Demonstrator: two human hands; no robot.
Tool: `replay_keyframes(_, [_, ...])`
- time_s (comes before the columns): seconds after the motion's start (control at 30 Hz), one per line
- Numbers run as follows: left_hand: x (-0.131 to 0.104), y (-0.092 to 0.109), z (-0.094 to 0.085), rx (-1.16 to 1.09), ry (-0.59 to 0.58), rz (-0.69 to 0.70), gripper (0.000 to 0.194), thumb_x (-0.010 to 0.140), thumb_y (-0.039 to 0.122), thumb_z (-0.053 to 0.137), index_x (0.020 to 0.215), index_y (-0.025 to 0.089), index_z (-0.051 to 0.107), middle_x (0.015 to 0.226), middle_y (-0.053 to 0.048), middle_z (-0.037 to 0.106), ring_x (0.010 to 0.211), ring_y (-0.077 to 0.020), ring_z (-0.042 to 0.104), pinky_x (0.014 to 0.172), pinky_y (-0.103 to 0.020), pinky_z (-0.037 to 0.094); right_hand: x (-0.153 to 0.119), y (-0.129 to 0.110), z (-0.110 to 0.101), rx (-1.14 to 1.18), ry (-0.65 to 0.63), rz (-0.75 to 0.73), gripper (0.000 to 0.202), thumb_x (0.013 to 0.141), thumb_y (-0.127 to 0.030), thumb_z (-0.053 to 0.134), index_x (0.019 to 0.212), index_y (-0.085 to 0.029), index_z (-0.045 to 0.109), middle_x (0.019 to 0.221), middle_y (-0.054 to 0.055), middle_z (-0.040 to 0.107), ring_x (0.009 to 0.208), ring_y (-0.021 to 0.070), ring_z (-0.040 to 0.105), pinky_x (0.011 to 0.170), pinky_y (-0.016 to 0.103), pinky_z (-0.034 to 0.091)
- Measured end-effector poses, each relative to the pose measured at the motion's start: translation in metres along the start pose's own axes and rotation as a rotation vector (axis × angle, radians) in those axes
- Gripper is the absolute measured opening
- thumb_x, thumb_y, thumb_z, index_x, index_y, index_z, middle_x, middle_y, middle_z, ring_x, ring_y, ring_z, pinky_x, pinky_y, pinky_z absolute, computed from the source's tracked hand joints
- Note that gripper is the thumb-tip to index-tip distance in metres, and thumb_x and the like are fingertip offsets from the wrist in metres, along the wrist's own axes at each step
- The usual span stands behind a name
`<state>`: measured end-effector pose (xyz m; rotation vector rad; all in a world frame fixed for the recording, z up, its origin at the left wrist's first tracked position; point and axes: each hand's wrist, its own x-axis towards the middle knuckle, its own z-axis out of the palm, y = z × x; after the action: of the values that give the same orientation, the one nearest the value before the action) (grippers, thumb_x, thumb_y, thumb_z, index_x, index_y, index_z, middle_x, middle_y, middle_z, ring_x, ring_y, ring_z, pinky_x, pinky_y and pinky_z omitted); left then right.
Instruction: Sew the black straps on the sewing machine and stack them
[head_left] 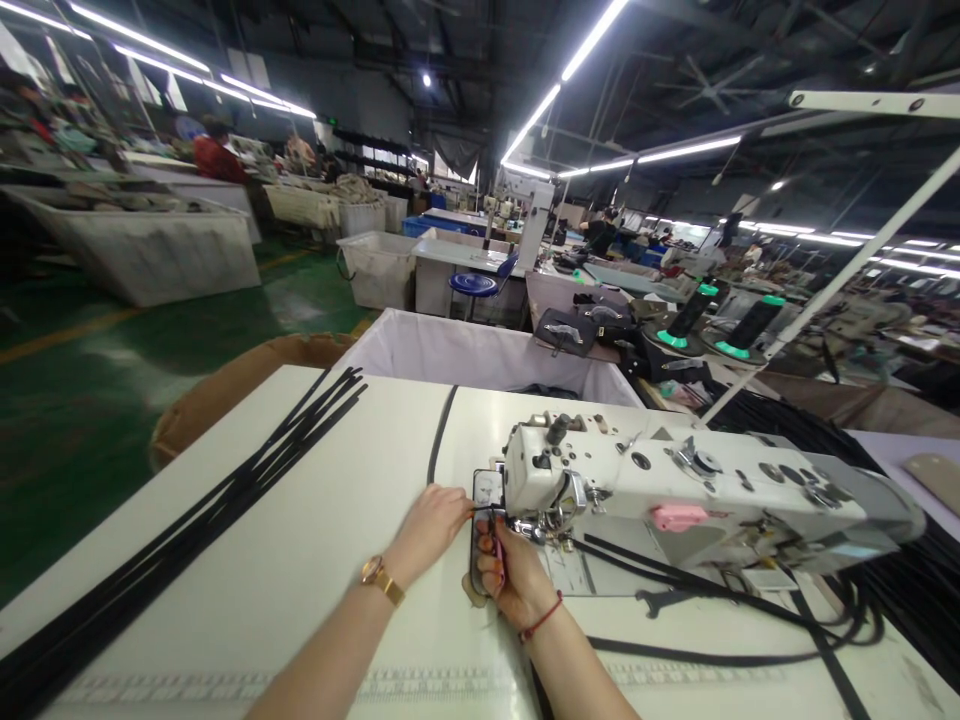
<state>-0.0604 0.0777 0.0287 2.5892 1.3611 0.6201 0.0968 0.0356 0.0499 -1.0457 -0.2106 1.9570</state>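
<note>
A white table fills the foreground, ruler markings along its near side at six o'clock from the hands. A bundle of black strips lies at nine to ten o'clock, a sewing machine stands at two to three, and a cloth-lined bin sits at twelve, with a blue stool beyond. Green floor shows toward ten to eleven; two thread spools stand at one.

The left hand, below a gold watch, reaches toward one o'clock, fingers together, tips at a small dark piece beside the machine; I cannot tell whether they grip it. The right hand, wrist in a red bracelet, points toward eleven, fingers curled closed around a pink-handled tool.
</note>
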Motion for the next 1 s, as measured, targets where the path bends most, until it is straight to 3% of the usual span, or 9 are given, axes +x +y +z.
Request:
replay_keyframes(0.3, [-0.001, 0.000, 0.005, 0.029, 0.001, 0.009, 0.021, 0.098, 0.026, 0.046, 0.092, 0.021, 0.065, 0.081, -0.001, 0.060, 0.079, -0.0183, 0.057, 0.074, -0.033, 0.036, 0.003, 0.001, -0.002, 0.001, -0.001, -0.014, 0.024, 0.095, -0.032, 0.044, 0.083, -0.013, 0.053, 0.055, -0.006, 0.047, 0.034, -0.0003, 0.031, 0.035, 0.011, 0.014])
replay_keyframes(0.53, [-0.001, 0.002, 0.007, 0.033, 0.016, 0.025, 0.019, 0.098, 0.024, 0.047, 0.093, 0.020, 0.065, 0.082, -0.002, 0.060, 0.081, -0.0185, 0.057, 0.076, -0.034, 0.038, 0.014, 0.003, -0.010, -0.041, 0.030, -0.075, 0.021, 0.082, -0.033, 0.062, 0.083, -0.014, 0.055, 0.051, -0.008, 0.047, 0.032, -0.0015, 0.026, 0.034, 0.012, 0.007])
replay_keyframes(0.73, [-0.006, 0.006, 0.005, 0.024, 0.083, 0.023, 0.018, 0.097, 0.017, 0.045, 0.101, 0.019, 0.061, 0.087, -0.003, 0.062, 0.086, -0.0210, 0.058, 0.079, -0.037, 0.044, 0.005, 0.014, -0.009, -0.089, 0.013, -0.165, 0.041, 0.063, -0.046, 0.077, 0.079, -0.015, 0.054, 0.050, -0.010, 0.046, 0.034, -0.0017, 0.026, 0.034, 0.013, 0.007])
replay_keyframes(0.83, [-0.014, 0.001, -0.004, -0.018, 0.187, -0.032, 0.020, 0.098, 0.020, 0.042, 0.109, 0.019, 0.059, 0.095, -0.006, 0.063, 0.093, -0.0225, 0.059, 0.084, -0.041, 0.047, -0.008, 0.025, -0.006, -0.110, -0.012, -0.210, 0.053, 0.054, -0.053, 0.080, 0.083, -0.016, 0.055, 0.053, -0.011, 0.046, 0.036, -0.0011, 0.028, 0.034, 0.013, 0.010])
replay_keyframes(1.0, [-0.041, -0.003, -0.037, -0.294, 0.503, -0.123, 0.027, 0.097, 0.026, 0.043, 0.118, 0.022, 0.058, 0.117, -0.008, 0.062, 0.113, -0.0242, 0.056, 0.102, -0.048, 0.044, -0.029, 0.042, -0.001, -0.178, -0.078, -0.220, 0.059, 0.052, -0.056, 0.081, 0.087, -0.016, 0.057, 0.057, -0.009, 0.051, 0.039, 0.0019, 0.036, 0.036, 0.015, 0.021])
